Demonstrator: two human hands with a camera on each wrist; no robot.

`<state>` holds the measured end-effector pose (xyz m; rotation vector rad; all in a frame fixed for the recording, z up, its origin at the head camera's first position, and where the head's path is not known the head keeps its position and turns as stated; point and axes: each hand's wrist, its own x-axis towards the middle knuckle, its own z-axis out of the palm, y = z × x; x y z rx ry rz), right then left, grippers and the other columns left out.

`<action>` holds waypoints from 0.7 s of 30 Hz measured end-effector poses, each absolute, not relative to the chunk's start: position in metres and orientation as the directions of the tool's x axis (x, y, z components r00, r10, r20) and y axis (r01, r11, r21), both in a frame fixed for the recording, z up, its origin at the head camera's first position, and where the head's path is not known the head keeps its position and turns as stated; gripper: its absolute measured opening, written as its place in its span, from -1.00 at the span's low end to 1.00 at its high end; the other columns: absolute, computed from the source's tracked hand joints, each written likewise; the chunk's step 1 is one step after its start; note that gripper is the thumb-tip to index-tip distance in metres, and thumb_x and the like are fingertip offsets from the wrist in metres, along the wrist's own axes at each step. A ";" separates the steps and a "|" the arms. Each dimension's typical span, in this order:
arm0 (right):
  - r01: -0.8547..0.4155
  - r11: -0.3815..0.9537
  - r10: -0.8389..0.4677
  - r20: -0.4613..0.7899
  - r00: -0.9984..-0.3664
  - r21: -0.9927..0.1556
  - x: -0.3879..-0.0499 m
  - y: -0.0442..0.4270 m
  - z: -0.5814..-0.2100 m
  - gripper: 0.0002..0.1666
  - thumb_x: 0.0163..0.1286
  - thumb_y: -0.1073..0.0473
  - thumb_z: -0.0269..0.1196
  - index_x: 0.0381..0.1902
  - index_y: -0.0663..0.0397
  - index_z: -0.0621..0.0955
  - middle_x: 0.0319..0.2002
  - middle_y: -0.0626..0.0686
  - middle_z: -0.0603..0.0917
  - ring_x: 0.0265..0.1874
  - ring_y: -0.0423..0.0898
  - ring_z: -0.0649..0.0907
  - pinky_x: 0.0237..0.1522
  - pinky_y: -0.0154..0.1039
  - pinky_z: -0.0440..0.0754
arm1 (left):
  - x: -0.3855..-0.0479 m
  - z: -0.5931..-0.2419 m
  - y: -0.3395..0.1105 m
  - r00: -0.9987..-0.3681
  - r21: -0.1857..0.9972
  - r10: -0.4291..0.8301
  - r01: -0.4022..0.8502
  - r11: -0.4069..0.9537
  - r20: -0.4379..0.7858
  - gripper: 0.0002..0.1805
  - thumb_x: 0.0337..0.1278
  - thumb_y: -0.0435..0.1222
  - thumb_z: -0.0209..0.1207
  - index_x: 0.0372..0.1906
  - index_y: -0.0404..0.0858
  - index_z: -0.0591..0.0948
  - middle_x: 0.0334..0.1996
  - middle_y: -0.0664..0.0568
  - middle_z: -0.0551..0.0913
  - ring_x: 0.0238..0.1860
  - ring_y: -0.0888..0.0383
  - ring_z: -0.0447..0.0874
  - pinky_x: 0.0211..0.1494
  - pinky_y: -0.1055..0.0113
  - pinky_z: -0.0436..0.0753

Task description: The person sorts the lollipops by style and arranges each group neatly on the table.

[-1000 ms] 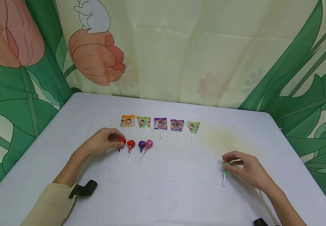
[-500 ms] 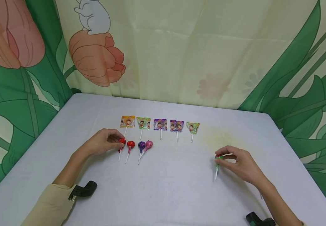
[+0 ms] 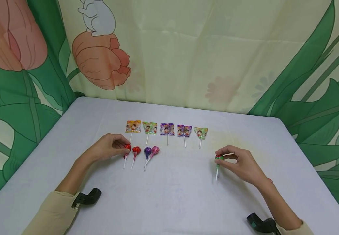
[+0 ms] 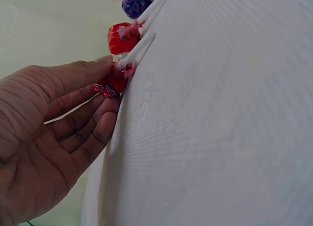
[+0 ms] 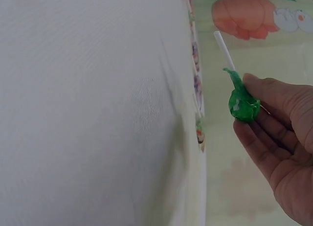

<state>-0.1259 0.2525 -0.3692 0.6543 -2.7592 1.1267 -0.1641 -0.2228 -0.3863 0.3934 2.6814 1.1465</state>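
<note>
My left hand (image 3: 109, 148) pinches the head of a red-wrapped lollipop (image 4: 116, 79) at the left end of a row on the table. Beside it lies another red lollipop (image 3: 136, 150). Farther right, a purple lollipop (image 3: 147, 151) and a pink lollipop (image 3: 155, 150) lie close together, their sticks meeting at the lower ends. On the right side, my right hand (image 3: 242, 163) holds a green-wrapped lollipop (image 5: 244, 106) by its round head between thumb and fingers. Its stick points down toward me, and in the right wrist view it appears raised off the cloth.
Behind the round lollipops runs a row of flat-packed lollipops: orange (image 3: 133, 126), green (image 3: 149, 128), two purple ones (image 3: 167, 129) and another green one (image 3: 201, 133). A white cloth covers the table (image 3: 169, 202). A printed curtain (image 3: 181, 58) hangs behind it.
My right hand has moved left and slightly away from me across the table, carrying the green lollipop. The left hand has stayed in place on the red lollipop.
</note>
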 end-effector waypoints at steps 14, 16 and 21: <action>-0.442 0.572 -0.379 0.255 -0.890 -0.691 -0.137 0.227 -0.365 -0.75 0.26 0.26 0.49 -0.10 0.13 0.72 -0.18 -0.07 0.77 -0.17 -0.15 0.76 0.01 -0.17 0.73 | -0.165 -0.387 -0.223 -0.944 0.729 0.322 0.168 0.663 -0.076 -0.73 0.19 -0.28 0.42 -0.04 -0.28 0.71 -0.26 0.03 0.69 -0.20 0.09 0.62 -0.10 0.32 0.65; -0.442 0.567 -0.380 0.255 -0.889 -0.695 -0.139 0.224 -0.365 -0.75 0.26 0.27 0.49 -0.11 0.12 0.72 -0.17 -0.06 0.77 -0.17 -0.15 0.76 0.02 -0.16 0.73 | -0.165 -0.388 -0.224 -0.943 0.729 0.323 0.169 0.663 -0.075 -0.72 0.19 -0.28 0.42 -0.04 -0.29 0.71 -0.26 0.03 0.69 -0.20 0.09 0.61 -0.10 0.32 0.65; -0.431 0.563 -0.383 0.239 -0.892 -0.705 -0.143 0.214 -0.364 -0.74 0.26 0.27 0.49 -0.10 0.12 0.72 -0.18 -0.06 0.77 -0.15 -0.13 0.76 0.04 -0.22 0.72 | -0.165 -0.388 -0.224 -0.944 0.729 0.322 0.167 0.664 -0.077 -0.73 0.19 -0.28 0.43 -0.04 -0.28 0.72 -0.27 0.03 0.69 -0.21 0.10 0.61 -0.11 0.32 0.65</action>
